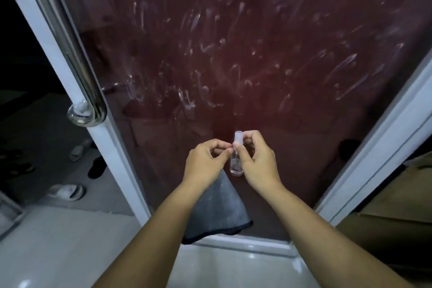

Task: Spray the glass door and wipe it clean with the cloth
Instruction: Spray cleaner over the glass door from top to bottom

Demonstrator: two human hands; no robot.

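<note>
A small clear plastic spray bottle (236,161) is held upright between both hands, close in front of the lower part of the dark, smear-streaked glass door (233,42). The right hand (254,161) is curled around the bottle's neck, its thumb and fingers pinching just below the translucent cap (238,138), which is seated on top. The left hand (205,161) pinches the same neck from the other side with its fingertips, while a grey cloth with a dark hem (217,208) hangs beneath it, apparently trapped in the lower fingers; the exact hold on the cloth is hidden by the palm. Above the grip the glass is covered with pale streaks; to the left of the grip a polished steel door handle (86,82) is fixed to the white frame (112,135). The step in hand is judged to be uncapping. With the left fingers split between two things, the cloth could be let slip to the floor, or the small cap could be dropped when pulled. If the nozzle is left facing away from the glass, the spray would be wasted.
</note>
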